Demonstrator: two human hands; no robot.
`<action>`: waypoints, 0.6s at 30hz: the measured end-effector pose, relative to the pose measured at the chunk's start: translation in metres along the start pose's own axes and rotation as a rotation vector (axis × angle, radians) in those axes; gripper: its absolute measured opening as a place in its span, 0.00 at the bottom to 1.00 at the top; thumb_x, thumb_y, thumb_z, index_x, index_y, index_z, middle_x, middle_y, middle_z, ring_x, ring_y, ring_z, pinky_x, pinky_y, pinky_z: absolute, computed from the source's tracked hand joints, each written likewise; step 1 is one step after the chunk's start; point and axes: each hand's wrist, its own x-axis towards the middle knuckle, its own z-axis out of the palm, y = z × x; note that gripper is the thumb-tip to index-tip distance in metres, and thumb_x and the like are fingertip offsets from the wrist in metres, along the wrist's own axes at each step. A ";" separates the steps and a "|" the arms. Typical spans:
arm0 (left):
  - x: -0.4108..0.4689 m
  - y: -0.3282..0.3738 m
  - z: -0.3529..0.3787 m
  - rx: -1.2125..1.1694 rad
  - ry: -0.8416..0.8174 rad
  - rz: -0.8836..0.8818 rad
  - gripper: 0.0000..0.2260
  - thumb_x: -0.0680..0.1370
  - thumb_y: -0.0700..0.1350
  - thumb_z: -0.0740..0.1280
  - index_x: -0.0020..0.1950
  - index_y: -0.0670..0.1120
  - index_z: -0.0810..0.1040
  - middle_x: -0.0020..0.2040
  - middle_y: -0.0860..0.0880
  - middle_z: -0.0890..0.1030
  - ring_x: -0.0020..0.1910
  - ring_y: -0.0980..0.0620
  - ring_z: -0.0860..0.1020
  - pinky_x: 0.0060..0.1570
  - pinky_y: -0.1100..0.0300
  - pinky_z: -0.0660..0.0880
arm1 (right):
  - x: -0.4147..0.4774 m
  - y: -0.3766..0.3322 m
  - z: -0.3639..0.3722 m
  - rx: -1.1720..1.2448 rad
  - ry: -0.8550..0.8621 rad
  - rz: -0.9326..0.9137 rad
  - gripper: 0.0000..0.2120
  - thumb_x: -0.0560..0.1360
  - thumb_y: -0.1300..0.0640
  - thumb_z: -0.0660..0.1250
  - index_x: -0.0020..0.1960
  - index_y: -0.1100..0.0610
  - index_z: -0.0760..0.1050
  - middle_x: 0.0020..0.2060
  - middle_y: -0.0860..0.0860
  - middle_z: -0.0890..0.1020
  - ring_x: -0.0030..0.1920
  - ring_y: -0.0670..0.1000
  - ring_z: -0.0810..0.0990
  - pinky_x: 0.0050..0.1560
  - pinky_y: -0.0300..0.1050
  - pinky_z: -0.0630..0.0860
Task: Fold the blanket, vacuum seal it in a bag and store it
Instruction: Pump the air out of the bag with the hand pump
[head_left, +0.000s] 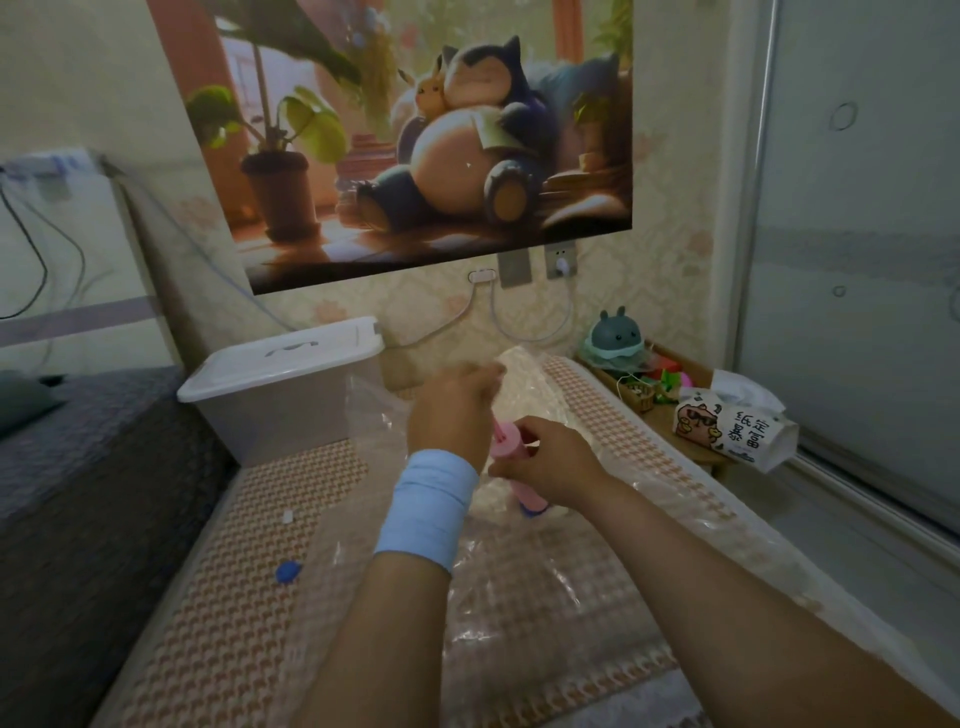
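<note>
The clear plastic bag (524, 587) lies crumpled along the patterned mat (239, 613), running from 6 o'clock up to 12; the white lidded box (280, 395) sits at its 10 o'clock. The right hand (545, 460) has its fingers wrapped round the barrel of the pink pump (511, 449). The left hand (452, 410) is curled over the pump's rod, whose top is hidden. The pump stands almost upright, blue foot down on the bag, leaning toward 11 o'clock. A small blue cap (288, 570) lies at 8 o'clock.

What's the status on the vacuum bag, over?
Left hand holds the plunger, right hand grips the pump. Pump upright on the bag. Blue cap lies apart, at left.
</note>
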 end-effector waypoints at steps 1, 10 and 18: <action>-0.005 -0.004 0.011 0.015 -0.147 -0.038 0.14 0.79 0.42 0.63 0.64 0.50 0.78 0.56 0.46 0.81 0.54 0.45 0.78 0.54 0.49 0.75 | -0.001 -0.001 0.001 -0.023 -0.001 -0.004 0.20 0.65 0.39 0.76 0.52 0.47 0.78 0.45 0.44 0.83 0.46 0.46 0.81 0.46 0.46 0.77; 0.008 0.027 -0.058 0.136 0.169 0.089 0.11 0.82 0.45 0.59 0.60 0.49 0.79 0.51 0.46 0.81 0.51 0.44 0.77 0.50 0.49 0.76 | -0.001 0.005 -0.004 0.072 0.016 -0.001 0.20 0.64 0.42 0.79 0.53 0.45 0.79 0.46 0.41 0.83 0.46 0.42 0.80 0.45 0.41 0.75; 0.000 0.012 -0.017 -0.034 0.084 -0.040 0.12 0.81 0.44 0.61 0.60 0.48 0.81 0.51 0.44 0.82 0.49 0.43 0.79 0.51 0.49 0.76 | 0.001 0.002 0.001 0.014 0.000 0.003 0.22 0.63 0.40 0.79 0.53 0.46 0.79 0.45 0.43 0.83 0.46 0.45 0.81 0.47 0.45 0.77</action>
